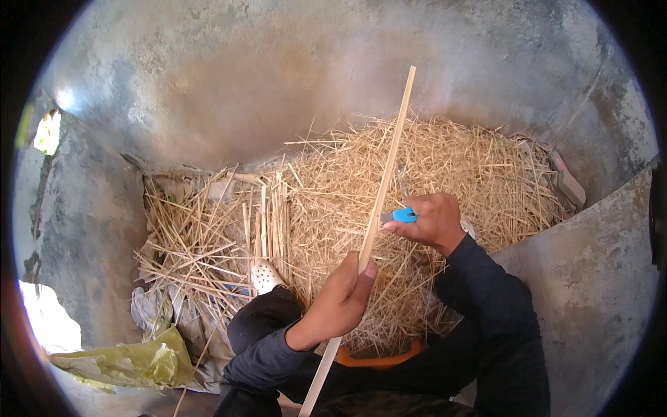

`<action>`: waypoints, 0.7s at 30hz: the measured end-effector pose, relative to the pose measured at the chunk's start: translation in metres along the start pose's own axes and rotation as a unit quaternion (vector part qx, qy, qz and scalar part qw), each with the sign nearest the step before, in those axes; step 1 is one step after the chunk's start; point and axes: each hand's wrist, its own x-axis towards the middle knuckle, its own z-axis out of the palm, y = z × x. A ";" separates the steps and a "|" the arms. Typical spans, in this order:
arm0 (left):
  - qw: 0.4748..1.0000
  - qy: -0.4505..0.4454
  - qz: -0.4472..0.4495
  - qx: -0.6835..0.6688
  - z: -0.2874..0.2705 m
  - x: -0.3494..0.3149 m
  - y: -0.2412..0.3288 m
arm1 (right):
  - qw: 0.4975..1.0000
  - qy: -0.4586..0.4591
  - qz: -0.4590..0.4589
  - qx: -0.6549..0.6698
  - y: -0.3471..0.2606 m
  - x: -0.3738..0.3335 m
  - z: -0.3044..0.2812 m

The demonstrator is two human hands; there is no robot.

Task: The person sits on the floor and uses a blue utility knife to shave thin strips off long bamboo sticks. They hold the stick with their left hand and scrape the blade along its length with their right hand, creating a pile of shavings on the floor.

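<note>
My left hand is closed round a long pale strip of wood or bamboo, which slants from my lap up toward the far wall. In my right hand is a utility knife with a bright blue handle. Its short blade points left and lies against or very close to the strip's right edge, a little above my left hand. Whether the blade cuts into the strip I cannot tell.
A heap of straw-like shavings covers the floor ahead. Loose thin sticks lie at left, with several upright pieces beside them. My white clog is near these. A yellow-green plastic sack lies lower left. Concrete walls enclose the space.
</note>
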 end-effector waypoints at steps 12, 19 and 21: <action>0.970 -0.037 -0.138 -0.197 -0.013 -0.051 0.008 | 0.989 -0.029 0.139 0.050 0.020 -0.003 -0.016; 0.968 0.000 -0.106 -0.227 -0.005 -0.055 0.015 | 0.991 -0.070 -0.051 0.103 -0.060 -0.026 -0.022; 0.968 -0.012 -0.111 -0.225 0.001 -0.057 0.015 | 0.993 -0.066 -0.011 0.100 -0.050 -0.022 -0.024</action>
